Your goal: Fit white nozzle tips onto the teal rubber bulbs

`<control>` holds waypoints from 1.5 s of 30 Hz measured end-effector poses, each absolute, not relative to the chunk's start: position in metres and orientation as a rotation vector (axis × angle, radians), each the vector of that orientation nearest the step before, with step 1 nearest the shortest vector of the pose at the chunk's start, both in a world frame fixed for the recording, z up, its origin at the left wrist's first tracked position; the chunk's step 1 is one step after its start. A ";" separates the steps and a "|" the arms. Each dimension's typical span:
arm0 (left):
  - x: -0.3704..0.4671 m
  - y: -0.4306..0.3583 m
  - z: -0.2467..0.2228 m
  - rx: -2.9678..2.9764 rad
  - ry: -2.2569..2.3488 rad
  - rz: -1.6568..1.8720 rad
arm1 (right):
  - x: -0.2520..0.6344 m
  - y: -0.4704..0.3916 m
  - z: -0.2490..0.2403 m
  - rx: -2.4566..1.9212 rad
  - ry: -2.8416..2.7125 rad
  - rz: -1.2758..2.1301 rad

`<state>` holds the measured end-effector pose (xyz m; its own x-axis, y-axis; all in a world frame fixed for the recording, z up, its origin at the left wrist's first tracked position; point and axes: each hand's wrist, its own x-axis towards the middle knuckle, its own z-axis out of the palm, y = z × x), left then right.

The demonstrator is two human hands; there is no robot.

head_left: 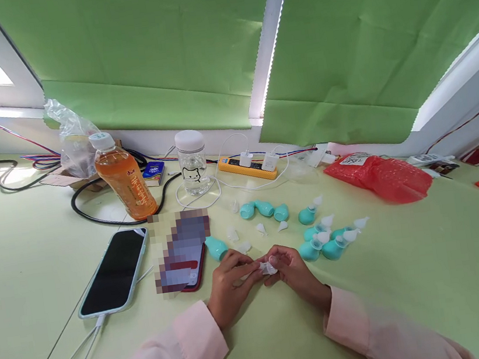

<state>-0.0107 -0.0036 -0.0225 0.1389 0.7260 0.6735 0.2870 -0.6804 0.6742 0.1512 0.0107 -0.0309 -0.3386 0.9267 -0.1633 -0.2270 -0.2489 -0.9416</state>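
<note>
My left hand [234, 280] and my right hand [290, 268] meet above the table, their fingers closed on one small whitish translucent plastic piece [268, 268]. Its exact shape is partly hidden by the fingertips. Just beyond my left hand lies a teal rubber bulb [217, 248]. Farther back sit three more bulbs, one of them a teal bulb [264, 208] in the middle. Loose translucent nozzle pieces [261, 229] are scattered between. Right of my right hand is a group of several teal bulbs with white nozzles fitted, such as this nasal aspirator [334, 247].
At left lie a black-screened phone [113, 272] on a charging cable and a red-cased phone [183, 257]. Behind stand an orange drink bottle [124, 177], a clear cup [192, 165] and an orange power strip [247, 168]. A red plastic bag [380, 178] rests at the back right.
</note>
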 end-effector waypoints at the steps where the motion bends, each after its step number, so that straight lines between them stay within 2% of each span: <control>1: -0.011 -0.004 -0.022 2.082 0.971 1.561 | 0.151 0.011 -0.030 -0.987 -1.118 1.723; 16: -0.013 -0.003 -0.027 2.307 0.894 1.520 | 0.150 0.010 -0.023 -0.997 -1.047 1.762; 22: -0.015 -0.001 -0.030 2.353 0.801 1.362 | 0.150 0.011 -0.028 -0.936 -0.991 1.805; 35: -0.009 -0.007 -0.020 1.839 1.009 1.368 | 0.151 0.005 -0.024 -0.894 -1.183 1.780; 41: -0.010 -0.006 -0.019 1.774 1.030 1.278 | 0.150 0.004 -0.022 -0.899 -1.211 1.763; 45: -0.009 -0.004 -0.023 1.794 0.973 1.358 | 0.148 0.004 -0.021 -0.874 -1.229 1.785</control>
<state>-0.0094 -0.0044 -0.0230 0.1777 0.8672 0.4651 0.1621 -0.4920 0.8554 0.1483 0.0041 -0.0213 -0.4565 0.8835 -0.1053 -0.2173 -0.2254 -0.9497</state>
